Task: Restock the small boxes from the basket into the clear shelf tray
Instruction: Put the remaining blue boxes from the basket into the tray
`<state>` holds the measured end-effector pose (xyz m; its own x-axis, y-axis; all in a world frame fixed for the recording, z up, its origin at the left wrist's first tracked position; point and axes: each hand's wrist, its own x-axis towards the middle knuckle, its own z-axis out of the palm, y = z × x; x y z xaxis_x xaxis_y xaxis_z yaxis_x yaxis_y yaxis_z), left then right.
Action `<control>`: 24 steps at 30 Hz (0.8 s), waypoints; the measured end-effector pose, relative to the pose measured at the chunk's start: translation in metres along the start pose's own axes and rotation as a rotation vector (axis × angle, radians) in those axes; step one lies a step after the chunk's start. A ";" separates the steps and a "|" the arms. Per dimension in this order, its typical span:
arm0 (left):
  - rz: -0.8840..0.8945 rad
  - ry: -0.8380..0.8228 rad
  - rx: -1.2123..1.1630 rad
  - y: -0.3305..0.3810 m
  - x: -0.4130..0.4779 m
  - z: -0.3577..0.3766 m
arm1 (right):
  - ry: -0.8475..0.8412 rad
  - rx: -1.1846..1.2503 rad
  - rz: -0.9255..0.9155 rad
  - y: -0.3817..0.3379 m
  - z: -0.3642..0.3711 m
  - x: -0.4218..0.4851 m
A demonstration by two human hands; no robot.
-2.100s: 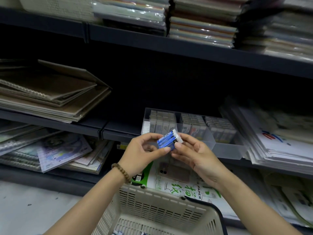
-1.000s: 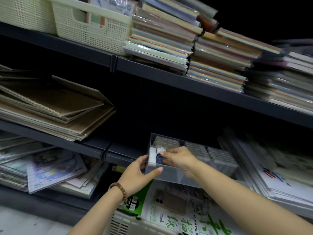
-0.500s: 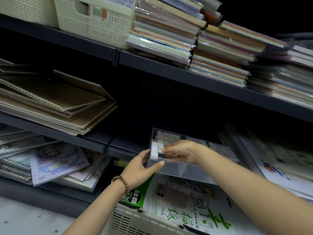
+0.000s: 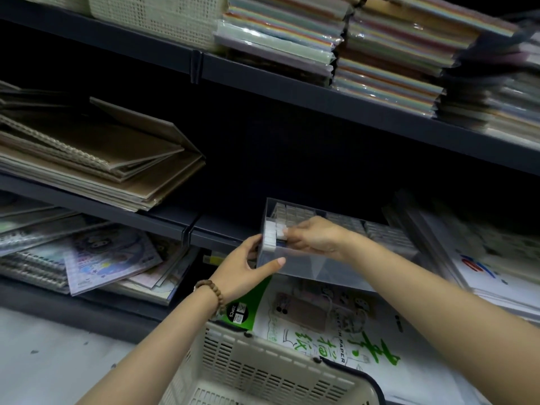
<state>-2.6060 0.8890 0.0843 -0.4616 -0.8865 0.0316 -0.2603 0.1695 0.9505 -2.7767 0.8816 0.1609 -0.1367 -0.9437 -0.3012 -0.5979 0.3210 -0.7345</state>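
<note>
A clear shelf tray [image 4: 321, 266] stands on the middle shelf, its rows filled with small pale boxes [image 4: 295, 213]. My right hand [image 4: 314, 238] reaches into the tray's front left corner and pinches a small white-ended box [image 4: 281, 231] standing among others there. My left hand [image 4: 244, 268] grips the tray's front left corner, thumb along the front wall. The cream basket [image 4: 263, 372] sits below my arms at the bottom edge; its contents are out of sight.
Brown notebooks [image 4: 96, 165] lie stacked at left on the same shelf, white paper packs [image 4: 479, 258] at right. Coloured paper packs [image 4: 365, 54] and cream baskets [image 4: 157, 16] fill the shelf above. A sketch-paper pack [image 4: 336, 325] lies under the tray.
Both hands held a blue box over the basket earlier; my right hand carried it into the tray's front left corner while my left hand went to the tray corner.
</note>
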 end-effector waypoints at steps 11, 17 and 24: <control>-0.192 -0.278 0.324 -0.074 -0.056 0.028 | 0.310 0.217 -0.338 0.119 0.022 -0.080; -0.468 -0.433 0.491 -0.164 -0.092 0.063 | -0.061 0.148 0.271 0.275 0.127 -0.073; -0.795 -0.601 0.472 -0.254 -0.129 0.111 | -0.262 0.093 0.650 0.381 0.192 -0.100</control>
<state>-2.5739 1.0080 -0.1955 -0.3228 -0.4834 -0.8137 -0.9045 -0.0956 0.4156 -2.8391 1.1135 -0.2057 -0.2415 -0.5122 -0.8242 -0.3883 0.8294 -0.4017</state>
